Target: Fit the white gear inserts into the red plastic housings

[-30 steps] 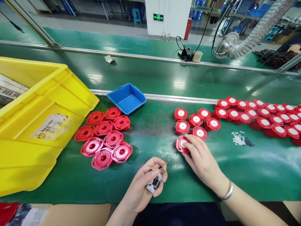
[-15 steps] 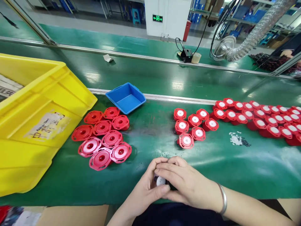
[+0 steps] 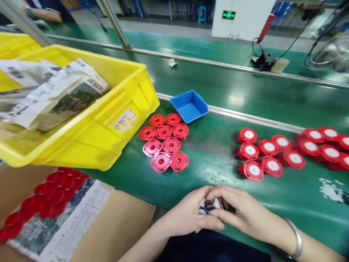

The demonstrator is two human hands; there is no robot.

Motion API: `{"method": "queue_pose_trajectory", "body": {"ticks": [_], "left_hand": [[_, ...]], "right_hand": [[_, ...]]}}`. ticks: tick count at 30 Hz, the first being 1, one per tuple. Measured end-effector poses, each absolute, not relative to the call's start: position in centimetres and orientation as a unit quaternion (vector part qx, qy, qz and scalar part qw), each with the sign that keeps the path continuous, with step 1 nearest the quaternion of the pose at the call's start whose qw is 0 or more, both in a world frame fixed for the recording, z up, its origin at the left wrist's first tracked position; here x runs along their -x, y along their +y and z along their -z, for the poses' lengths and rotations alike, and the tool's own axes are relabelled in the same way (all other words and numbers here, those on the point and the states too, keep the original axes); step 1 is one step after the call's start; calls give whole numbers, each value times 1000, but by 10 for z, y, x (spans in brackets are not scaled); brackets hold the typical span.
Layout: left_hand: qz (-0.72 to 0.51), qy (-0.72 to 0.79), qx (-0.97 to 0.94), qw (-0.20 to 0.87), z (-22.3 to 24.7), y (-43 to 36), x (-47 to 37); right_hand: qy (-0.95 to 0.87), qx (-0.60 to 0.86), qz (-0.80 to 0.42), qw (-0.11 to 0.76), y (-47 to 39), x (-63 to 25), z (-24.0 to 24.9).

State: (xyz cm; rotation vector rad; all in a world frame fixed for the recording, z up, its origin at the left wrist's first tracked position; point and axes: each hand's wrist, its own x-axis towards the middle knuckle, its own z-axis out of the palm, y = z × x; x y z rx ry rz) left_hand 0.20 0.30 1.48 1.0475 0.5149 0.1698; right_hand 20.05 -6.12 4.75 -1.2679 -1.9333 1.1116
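Small dark parts with white toothed, gear-like ends (image 3: 216,203) sit between my two hands, just over the table's near edge. My left hand (image 3: 191,211) is closed around them from the left, its thumb lying along the front. From the right my right hand (image 3: 240,205) grips the same parts with curled fingers; a silver bangle circles that wrist. Fingers hide much of the parts, so I cannot tell how many there are. Beyond my hands, red round housings with white discs (image 3: 254,169) stand in rows to the right. Red housings without white discs (image 3: 160,161) are grouped to the left.
A blue bin (image 3: 191,109) sits behind the left group. The large yellow crate (image 3: 131,94) holds printed plastic bags (image 3: 79,91). Below it, an open cardboard box (image 3: 122,218) contains more red pieces (image 3: 51,193). White bits (image 3: 331,190) lie at right. Another person's arm (image 3: 46,14) shows far left.
The view has swung left, bringing the yellow crate's contents and the cardboard box into sight. My hands stay together, and more of the toothed parts shows between the fingers.
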Motion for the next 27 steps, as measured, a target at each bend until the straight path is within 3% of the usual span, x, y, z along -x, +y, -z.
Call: {"method": "queue_pose_trajectory", "body": {"ticks": [3, 7, 15, 27], "left_hand": [[-74, 258, -498, 824, -14, 9, 12], [-143, 229, -396, 878, -7, 12, 19], [-159, 187, -304, 921, -5, 22, 19], [-156, 157, -264, 939, -3, 24, 21]], "right_hand": [[-701, 488, -416, 310, -37, -199, -56], [-731, 493, -328, 339, 1, -189, -64], [-806, 442, -245, 307, 52, -147, -54], [-873, 408, -175, 203, 56, -147, -41]]}}
